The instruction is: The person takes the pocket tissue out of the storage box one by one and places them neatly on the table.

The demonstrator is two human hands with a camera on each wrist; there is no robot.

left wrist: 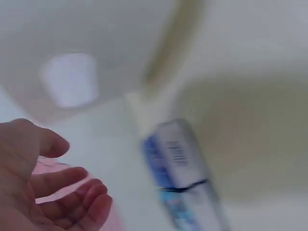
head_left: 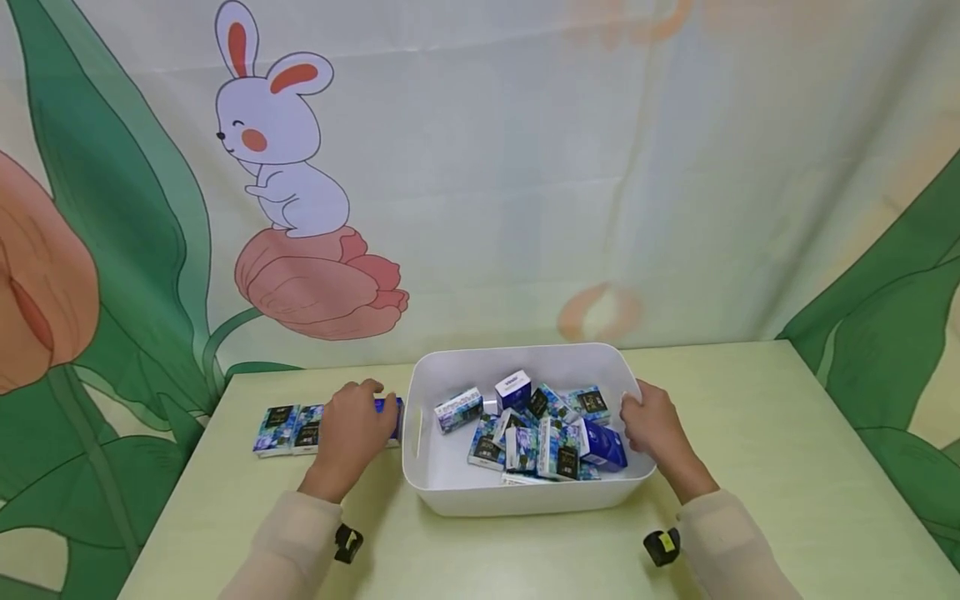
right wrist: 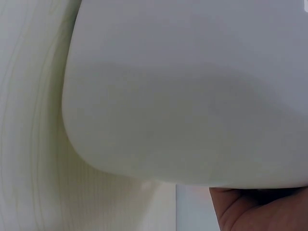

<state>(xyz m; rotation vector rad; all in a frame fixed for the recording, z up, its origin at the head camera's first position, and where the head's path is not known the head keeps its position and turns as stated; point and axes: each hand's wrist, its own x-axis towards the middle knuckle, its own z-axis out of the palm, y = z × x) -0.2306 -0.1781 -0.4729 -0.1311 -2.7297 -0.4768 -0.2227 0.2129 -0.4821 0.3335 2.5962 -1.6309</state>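
Note:
A white plastic bin [head_left: 517, 502] stands on the table with several small blue floral packs [head_left: 558, 450], like pocket tissue packs, jumbled inside. On its right end, my right hand [head_left: 652, 423] grips the rim; in the right wrist view the bin's outer wall [right wrist: 183, 120] hides most of the fingers. Left of the bin lies a row of similar packs [head_left: 276, 429]. Over that row is my left hand [head_left: 351, 429], covering its middle. The left wrist view shows this hand [left wrist: 53, 183] with loosely bent fingers and nothing between them, apart from the blurred packs [left wrist: 180, 159].
The pale table [head_left: 517, 558] reaches back to a printed curtain [head_left: 480, 192] with a rabbit and tulips. A slot handle [head_left: 417, 432] is cut in the bin's left end. Small black devices [head_left: 348, 543] sit at both wrists.

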